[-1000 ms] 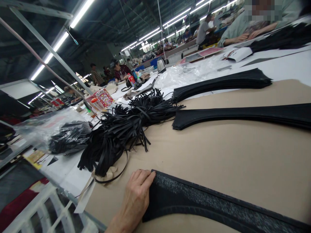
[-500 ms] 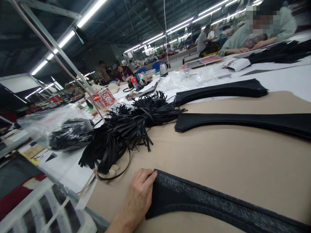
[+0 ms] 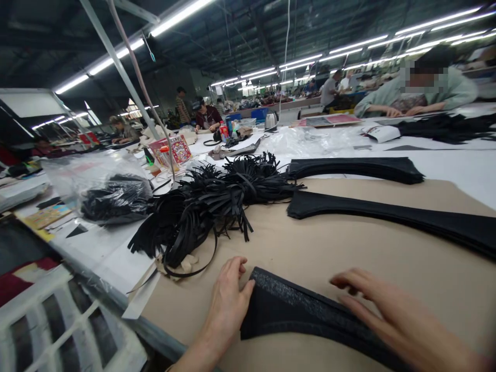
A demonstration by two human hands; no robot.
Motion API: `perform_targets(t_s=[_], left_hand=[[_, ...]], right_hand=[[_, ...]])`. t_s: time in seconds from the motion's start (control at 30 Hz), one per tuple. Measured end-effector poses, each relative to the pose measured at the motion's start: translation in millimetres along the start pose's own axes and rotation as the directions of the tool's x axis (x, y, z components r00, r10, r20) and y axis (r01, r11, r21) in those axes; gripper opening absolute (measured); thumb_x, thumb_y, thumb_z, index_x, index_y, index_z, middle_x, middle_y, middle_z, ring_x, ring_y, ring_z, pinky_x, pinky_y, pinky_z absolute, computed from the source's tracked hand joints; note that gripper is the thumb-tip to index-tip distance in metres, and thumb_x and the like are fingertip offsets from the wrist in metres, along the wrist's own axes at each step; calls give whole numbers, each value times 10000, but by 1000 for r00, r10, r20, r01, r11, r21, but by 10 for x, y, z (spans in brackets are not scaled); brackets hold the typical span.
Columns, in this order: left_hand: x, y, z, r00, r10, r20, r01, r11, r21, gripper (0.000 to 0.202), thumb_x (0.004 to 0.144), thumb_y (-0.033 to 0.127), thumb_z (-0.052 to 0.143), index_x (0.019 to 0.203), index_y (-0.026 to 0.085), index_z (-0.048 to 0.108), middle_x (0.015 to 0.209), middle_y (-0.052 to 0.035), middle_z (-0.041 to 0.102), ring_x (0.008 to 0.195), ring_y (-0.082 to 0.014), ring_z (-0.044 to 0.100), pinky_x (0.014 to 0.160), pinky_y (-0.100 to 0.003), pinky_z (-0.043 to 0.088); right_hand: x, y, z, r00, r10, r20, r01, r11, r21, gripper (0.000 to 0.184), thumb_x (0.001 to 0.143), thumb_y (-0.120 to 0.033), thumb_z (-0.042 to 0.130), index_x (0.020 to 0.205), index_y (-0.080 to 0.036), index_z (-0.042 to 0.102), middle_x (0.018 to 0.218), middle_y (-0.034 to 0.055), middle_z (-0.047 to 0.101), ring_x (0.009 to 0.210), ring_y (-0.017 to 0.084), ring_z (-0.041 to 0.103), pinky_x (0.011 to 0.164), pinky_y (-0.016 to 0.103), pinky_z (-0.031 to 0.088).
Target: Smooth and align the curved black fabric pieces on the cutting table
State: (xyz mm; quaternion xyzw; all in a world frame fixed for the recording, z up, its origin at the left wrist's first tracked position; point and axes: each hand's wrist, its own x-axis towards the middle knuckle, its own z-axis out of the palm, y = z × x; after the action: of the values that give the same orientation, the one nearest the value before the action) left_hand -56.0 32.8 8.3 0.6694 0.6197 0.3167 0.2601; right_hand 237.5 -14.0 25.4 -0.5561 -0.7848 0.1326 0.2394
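A curved black strip-like panel (image 3: 287, 307), with a speckled grey band along its upper edge, lies on the brown sheet (image 3: 387, 245) in front of me. At its left end is my left hand (image 3: 228, 297), open, fingers apart from the thumb, the thumb tip touching the panel's corner. My right hand (image 3: 382, 310), slightly blurred, is over the panel's right part with thumb and fingers apart and nothing visible between them. It hides some of the panel; whether it touches I cannot tell. Beyond lie two stacks of black curved panels, a nearer one (image 3: 372, 212) and a farther one (image 3: 356, 169).
Bundles of black straps (image 3: 217, 196) lie left of the stacks. Farther left are a clear plastic bag (image 3: 112, 194) with black pieces and a white plastic crate (image 3: 70, 325) beside the table edge. A co-worker (image 3: 418, 93) sits across the table at the right.
My right hand has come into view from the right, over the panel. My left fingers have lifted and spread from the panel's end. The camera view has tilted.
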Motion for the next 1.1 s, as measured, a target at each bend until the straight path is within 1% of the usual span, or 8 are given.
perform_targets(t_s=[0.13,0.23,0.37,0.47,0.53,0.67,0.87,1.1], left_hand=[[-66,-17,-26,1000,-17,4,17,1000,-10,334,787,86,569,1107,182,562,997,-48,598,929,-197,567,842,-364,491],[-113,-29,-57,993,114,3,-114,993,35,316,837,68,501,1112,199,585,1050,-58,608,992,-201,564,888,-377,490],[-130,26,-70,903,416,110,-430,878,210,379,909,70,386,1178,238,594,1187,-59,599,1078,-224,520,941,-414,461],[-108,95,-42,820,502,274,-566,782,262,428,903,58,390,1252,247,552,1244,-39,598,1120,-235,493,965,-421,436],[-93,127,-14,786,509,350,-605,748,273,439,898,58,405,1265,254,541,1232,-29,607,1130,-236,486,961,-408,430],[-80,135,39,774,485,407,-620,710,332,394,908,91,434,1235,273,559,1163,-23,623,1086,-233,496,921,-390,424],[-70,137,81,763,499,410,-641,661,390,403,896,61,423,1207,276,565,1133,-25,624,1069,-224,495,906,-376,386],[-58,121,124,750,519,411,-661,625,416,497,835,7,434,1226,285,564,1133,-28,620,1046,-222,502,902,-378,367]], right_hand=[[511,-510,292,984,-83,157,74,995,64,305,972,-168,368,1137,-228,617,1102,77,590,992,218,573,878,376,474],[619,-667,445,973,-113,203,103,993,60,383,929,-54,354,1150,-215,622,1074,76,574,971,217,548,877,385,451],[501,-559,491,976,-94,198,75,992,101,421,913,-7,345,1183,-187,613,1050,82,559,978,206,523,885,366,436],[366,-450,466,977,-74,201,60,995,77,422,909,5,345,1163,-178,628,1041,83,555,966,206,512,881,367,430],[286,-411,450,976,-59,212,51,998,43,442,891,25,360,1166,-190,631,1041,75,558,948,204,506,874,371,426],[172,-354,427,978,-83,189,90,996,-28,477,849,57,396,1181,-202,619,1062,63,566,940,210,492,864,375,417],[-20,-167,347,949,-300,99,315,925,-213,485,847,11,420,1287,-160,533,1125,69,589,930,218,501,874,389,395],[-203,-130,139,954,-297,51,298,909,-291,520,821,29,357,1264,-176,537,1201,57,584,956,198,522,925,378,353]])
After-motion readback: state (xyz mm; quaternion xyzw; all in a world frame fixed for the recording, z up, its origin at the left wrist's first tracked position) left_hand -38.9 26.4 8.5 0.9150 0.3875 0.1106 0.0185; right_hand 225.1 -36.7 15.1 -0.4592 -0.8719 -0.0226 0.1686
